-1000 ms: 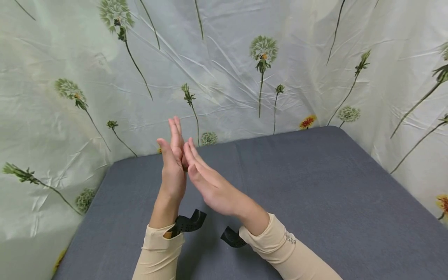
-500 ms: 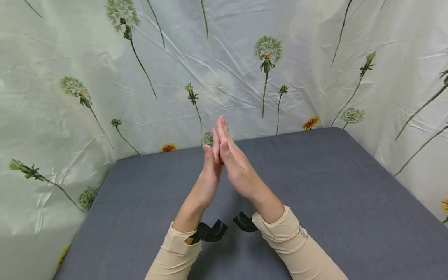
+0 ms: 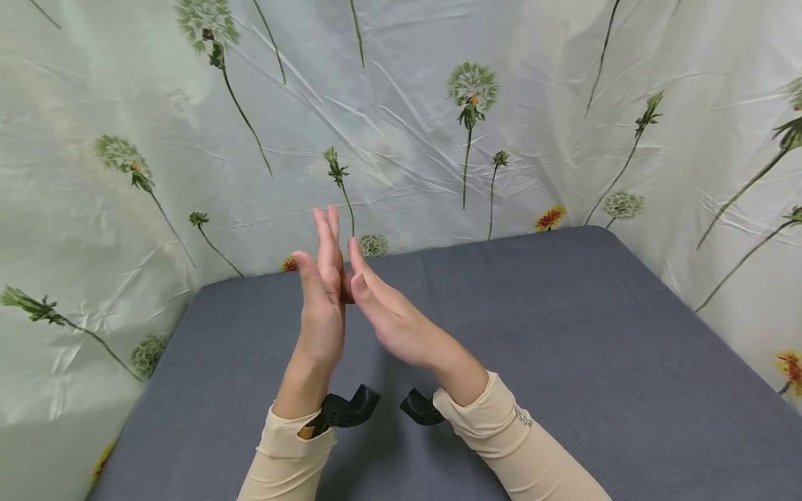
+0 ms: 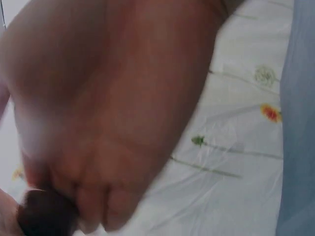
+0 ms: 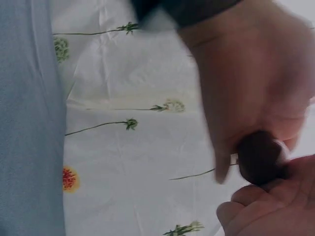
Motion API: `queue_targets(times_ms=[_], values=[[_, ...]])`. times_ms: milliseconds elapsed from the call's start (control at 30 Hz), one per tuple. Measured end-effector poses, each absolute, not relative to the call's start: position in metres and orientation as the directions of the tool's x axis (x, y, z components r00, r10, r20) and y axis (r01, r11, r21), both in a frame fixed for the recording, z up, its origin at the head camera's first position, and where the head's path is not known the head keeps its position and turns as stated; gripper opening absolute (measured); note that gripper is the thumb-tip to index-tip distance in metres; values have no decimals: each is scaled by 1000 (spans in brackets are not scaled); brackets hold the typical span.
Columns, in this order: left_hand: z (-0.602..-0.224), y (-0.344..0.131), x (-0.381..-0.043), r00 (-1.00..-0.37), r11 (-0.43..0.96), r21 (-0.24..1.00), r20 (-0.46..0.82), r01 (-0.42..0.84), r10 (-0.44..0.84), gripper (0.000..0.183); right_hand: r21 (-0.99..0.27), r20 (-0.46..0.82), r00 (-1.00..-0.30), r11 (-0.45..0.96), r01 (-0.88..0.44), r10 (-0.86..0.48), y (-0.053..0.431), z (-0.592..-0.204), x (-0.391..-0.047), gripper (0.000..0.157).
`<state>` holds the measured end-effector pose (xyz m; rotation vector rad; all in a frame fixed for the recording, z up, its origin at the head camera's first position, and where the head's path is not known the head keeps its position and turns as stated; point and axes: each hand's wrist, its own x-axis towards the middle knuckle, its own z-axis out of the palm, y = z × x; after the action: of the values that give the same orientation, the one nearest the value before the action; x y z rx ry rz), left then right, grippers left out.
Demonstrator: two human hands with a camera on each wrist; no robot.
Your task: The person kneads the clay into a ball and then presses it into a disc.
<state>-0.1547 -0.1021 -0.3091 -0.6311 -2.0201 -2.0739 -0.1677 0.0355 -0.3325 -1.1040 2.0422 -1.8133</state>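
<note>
A small dark brown rounded lump [image 3: 348,287] sits between my two hands, mostly covered by them in the head view. Its smooth, round outline shows better in the left wrist view as a dark lump [image 4: 48,214] at the fingers. The right wrist view has the same lump [image 5: 261,157] between both hands. My left hand [image 3: 322,306] stands upright, fingers straight and thumb apart, its palm side towards the lump. From the right, my right hand [image 3: 397,320] leans in with straight fingers against the lump. What it is made of cannot be told.
Both hands are raised above a table with a dark grey cloth [image 3: 532,334]. Behind and beside it hangs a pale curtain [image 3: 401,104] printed with dandelions and flowers. Black camera mounts [image 3: 352,407] sit at the wrists, below beige sleeves.
Half a second ago both hands leaned together further right, the right fingertips higher. Now both are back left, the left hand more upright, much as one second ago. The lump stays between them.
</note>
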Motion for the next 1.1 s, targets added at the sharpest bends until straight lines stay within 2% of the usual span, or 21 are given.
queue_targets(times_ms=[167,333,500,633,733,900,1100], values=[[-316,-112,-167,-919,-103,926,375,364,124,81,-888,332,-673,20,-459,-661,34,-328,-160,97],[-326,-110,-174,-924,-168,938,332,303,191,88,-842,435,-673,-4,-540,-598,33,-325,-158,99],[-330,-89,-170,-878,-154,937,347,313,328,89,-807,527,-709,-15,-590,-468,44,-323,-167,99],[-326,-76,-160,-858,-98,939,341,330,384,92,-850,494,-762,-48,-524,-419,52,-325,-175,100],[-320,-77,-152,-871,-72,932,357,354,337,94,-883,443,-774,-67,-465,-452,49,-329,-178,100],[-311,-92,-149,-876,-83,903,430,422,219,91,-919,346,-740,-48,-392,-577,36,-337,-175,96],[-311,-107,-158,-896,-64,907,421,416,144,85,-906,332,-707,-1,-424,-624,33,-335,-166,96]])
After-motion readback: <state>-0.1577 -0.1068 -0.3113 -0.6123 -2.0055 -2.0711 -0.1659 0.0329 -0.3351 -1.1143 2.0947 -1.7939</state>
